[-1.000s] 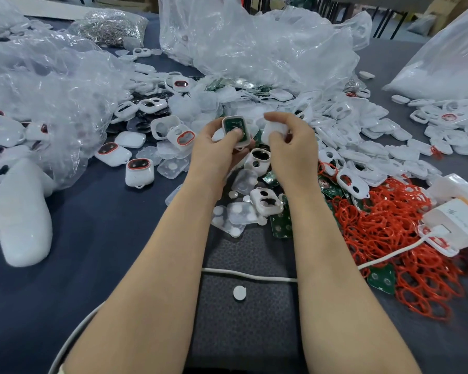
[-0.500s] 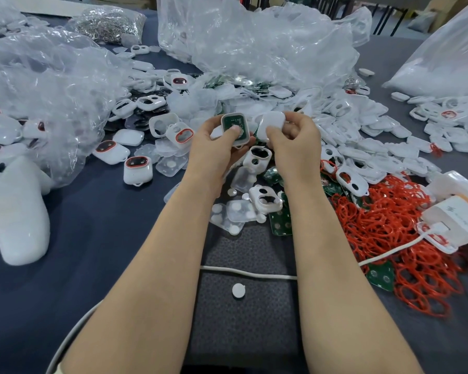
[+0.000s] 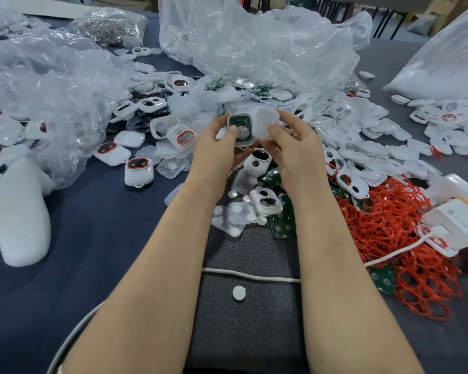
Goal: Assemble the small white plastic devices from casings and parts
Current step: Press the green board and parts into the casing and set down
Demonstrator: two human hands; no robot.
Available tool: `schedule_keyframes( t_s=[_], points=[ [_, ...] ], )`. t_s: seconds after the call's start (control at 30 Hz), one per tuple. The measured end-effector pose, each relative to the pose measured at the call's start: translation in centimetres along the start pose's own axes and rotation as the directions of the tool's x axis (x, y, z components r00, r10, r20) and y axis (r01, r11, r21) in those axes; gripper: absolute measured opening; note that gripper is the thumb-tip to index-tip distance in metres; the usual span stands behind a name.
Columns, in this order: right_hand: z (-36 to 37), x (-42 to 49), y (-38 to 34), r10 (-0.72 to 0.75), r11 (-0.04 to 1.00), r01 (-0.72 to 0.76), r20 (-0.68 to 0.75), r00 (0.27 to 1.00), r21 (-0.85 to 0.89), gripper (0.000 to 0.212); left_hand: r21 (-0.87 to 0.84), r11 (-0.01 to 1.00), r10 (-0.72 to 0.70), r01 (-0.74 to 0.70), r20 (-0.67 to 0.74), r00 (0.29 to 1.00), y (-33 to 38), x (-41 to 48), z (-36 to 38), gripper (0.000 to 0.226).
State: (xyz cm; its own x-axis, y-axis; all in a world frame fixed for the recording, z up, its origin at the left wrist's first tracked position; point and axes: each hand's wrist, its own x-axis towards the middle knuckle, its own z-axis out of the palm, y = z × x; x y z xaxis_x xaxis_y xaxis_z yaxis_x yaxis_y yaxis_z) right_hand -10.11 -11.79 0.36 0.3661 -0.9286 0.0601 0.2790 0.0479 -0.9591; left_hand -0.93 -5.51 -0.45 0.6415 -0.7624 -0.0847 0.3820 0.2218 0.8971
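Note:
My left hand grips a white casing half whose open side shows a green circuit board and a round silver cell, with the thumb lying on the board. My right hand pinches a plain white cover right beside that casing, their edges touching. Both are held above the table's middle. Under the hands lie loose casing fronts with two holes, green boards and clear button pads.
Finished devices with red rings lie to the left by crumpled clear bags. A heap of white covers spreads right, a pile of red rubber rings lower right by a white charger box. A white cable crosses a dark mat.
My right hand has brought the white cover left against the casing in my left hand. My left thumb has slid down, uncovering the board and cell.

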Motion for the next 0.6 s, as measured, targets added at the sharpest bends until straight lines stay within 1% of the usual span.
schedule_keyframes(
  t_s=[0.07, 0.13, 0.17, 0.23, 0.3, 0.43, 0.53, 0.6],
  points=[
    [-0.21, -0.02, -0.08, -0.021, 0.998, 0.017, -0.068, 0.997, -0.054, 0.028, 0.011, 1.000, -0.001, 0.001, -0.005, 1.000, -0.02, 0.01, -0.01, 0.027],
    [-0.31, -0.21, -0.07, -0.100, 0.972, 0.073, -0.113, 0.989, -0.222, 0.031, 0.000, 1.000, -0.007, 0.007, -0.010, 1.000, 0.01, -0.03, -0.01, 0.026],
    [-0.30, -0.30, 0.00, -0.148, 0.940, 0.104, -0.116, 0.982, -0.325, 0.031, -0.005, 1.000, -0.010, 0.010, -0.014, 1.000, 0.02, -0.05, -0.01, 0.025],
    [-0.03, -0.53, 0.15, -0.225, 0.850, 0.158, -0.076, 0.971, -0.502, 0.028, -0.002, 1.000, -0.009, 0.009, -0.016, 1.000, 0.05, -0.05, -0.02, 0.024],
    [0.41, -0.71, 0.29, -0.253, 0.774, 0.194, -0.013, 0.968, -0.603, 0.023, 0.013, 1.000, -0.008, 0.008, -0.016, 1.000, 0.03, -0.01, -0.04, 0.028],
    [0.69, -0.85, 0.37, -0.264, 0.708, 0.225, 0.045, 0.963, -0.670, 0.016, 0.010, 1.000, -0.002, 0.003, -0.030, 1.000, 0.07, -0.01, -0.01, 0.032],
    [0.63, -0.87, 0.52, -0.274, 0.686, 0.236, 0.056, 0.960, -0.688, 0.014, 0.001, 1.000, -0.007, 0.007, -0.030, 1.000, 0.10, 0.01, 0.03, 0.032],
    [0.62, -0.93, 0.60, -0.287, 0.653, 0.255, 0.080, 0.955, -0.713, 0.014, 0.001, 1.000, -0.012, 0.012, -0.028, 1.000, 0.11, 0.05, 0.00, 0.031]
  ],
)
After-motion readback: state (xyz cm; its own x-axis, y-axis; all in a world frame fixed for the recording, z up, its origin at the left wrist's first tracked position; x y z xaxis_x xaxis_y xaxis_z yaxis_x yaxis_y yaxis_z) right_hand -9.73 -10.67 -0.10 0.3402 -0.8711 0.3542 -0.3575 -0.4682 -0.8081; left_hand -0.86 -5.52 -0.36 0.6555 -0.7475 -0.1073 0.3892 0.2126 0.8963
